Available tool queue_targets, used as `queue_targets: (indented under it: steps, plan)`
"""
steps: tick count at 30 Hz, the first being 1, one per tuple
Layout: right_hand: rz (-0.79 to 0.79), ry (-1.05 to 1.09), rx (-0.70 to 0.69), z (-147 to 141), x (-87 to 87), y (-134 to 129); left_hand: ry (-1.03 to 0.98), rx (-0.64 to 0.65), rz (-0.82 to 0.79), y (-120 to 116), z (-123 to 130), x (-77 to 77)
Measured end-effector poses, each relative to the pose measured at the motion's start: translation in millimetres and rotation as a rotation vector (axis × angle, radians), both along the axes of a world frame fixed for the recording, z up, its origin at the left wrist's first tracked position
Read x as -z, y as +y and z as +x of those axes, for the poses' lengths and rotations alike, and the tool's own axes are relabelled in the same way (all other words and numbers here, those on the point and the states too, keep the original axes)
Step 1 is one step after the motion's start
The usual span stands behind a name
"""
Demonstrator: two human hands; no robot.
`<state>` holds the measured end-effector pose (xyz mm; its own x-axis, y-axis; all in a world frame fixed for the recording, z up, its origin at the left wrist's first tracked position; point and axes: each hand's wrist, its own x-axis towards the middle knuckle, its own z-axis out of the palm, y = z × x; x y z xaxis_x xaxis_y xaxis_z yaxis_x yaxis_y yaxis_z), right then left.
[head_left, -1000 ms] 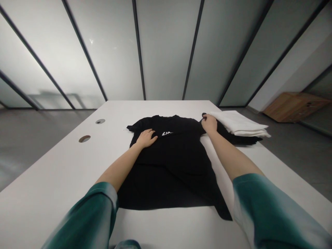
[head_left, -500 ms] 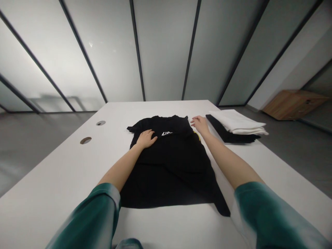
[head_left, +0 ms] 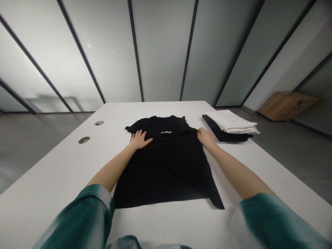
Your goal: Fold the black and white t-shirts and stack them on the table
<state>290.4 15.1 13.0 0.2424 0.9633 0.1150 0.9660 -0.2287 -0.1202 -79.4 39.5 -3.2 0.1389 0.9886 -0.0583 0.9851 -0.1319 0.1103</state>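
Note:
A black T-shirt [head_left: 166, 169] lies spread on the white table, its collar at the far end and its hem toward me. White lettering shows across the chest, partly lost in a fold. My left hand [head_left: 139, 140] rests flat on the left side of the shirt, fingers spread. At the shirt's right edge, my right hand [head_left: 206, 138] is closed on the black cloth near the sleeve and pulls it out to the right. A bit of yellow shows at those fingertips. The lower right corner of the hem sticks out toward me.
Right of the shirt sits a stack of folded cloth, white [head_left: 232, 121] on top of black [head_left: 225, 135]. Two round holes [head_left: 84, 140] pierce the left part of the white table [head_left: 59, 173]. A wooden cabinet [head_left: 287, 105] stands on the floor beyond, and frosted glass panels line the back.
My right hand has come down onto the shirt's right edge and taken hold of the cloth, which now stretches rightward. My left hand has shifted slightly left, with fingers spread wider.

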Motion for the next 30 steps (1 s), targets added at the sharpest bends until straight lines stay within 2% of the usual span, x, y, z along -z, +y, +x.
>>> queue_targets:
  steps: [4, 7, 10, 12, 14, 16, 19, 21, 24, 30]
  plan:
    - [-0.008, 0.064, -0.011, 5, 0.7, 2, -0.01, -0.112, 0.059, -3, -19, -5.3]
    - [0.055, 0.082, -0.147, 7, 8.2, -1, -0.019, -0.163, 0.134, -6, -38, -5.0]
    - [0.107, -0.024, -0.369, 7, 15.5, -8, 0.005, -0.04, 0.222, -10, -51, -1.8]
    - [0.072, -0.098, -0.432, 5, 17.0, -13, 0.036, 0.108, 0.26, -12, -52, -0.8]
    - [0.025, -0.153, -0.418, 2, 14.7, -18, 0.074, 0.247, 0.234, -13, -49, -2.8]
    - [-0.002, -0.205, -0.396, -1, 8.9, -22, 0.108, 0.333, 0.187, -14, -43, -7.9]
    - [-0.007, -0.258, -0.363, -4, -2.3, -21, 0.135, 0.331, 0.169, -15, -34, -18.8]
    - [0.015, -0.236, -0.299, -4, -9.1, -13, 0.134, 0.288, 0.189, -15, -28, -24.8]
    - [0.07, -0.082, -0.189, -3, -14.8, 15, 0.087, 0.239, 0.27, -10, -14, -27.3]
    - [0.156, 0.294, -0.129, -9, -8.1, 97, -0.048, 0.15, 0.314, 12, 11, -12.6]
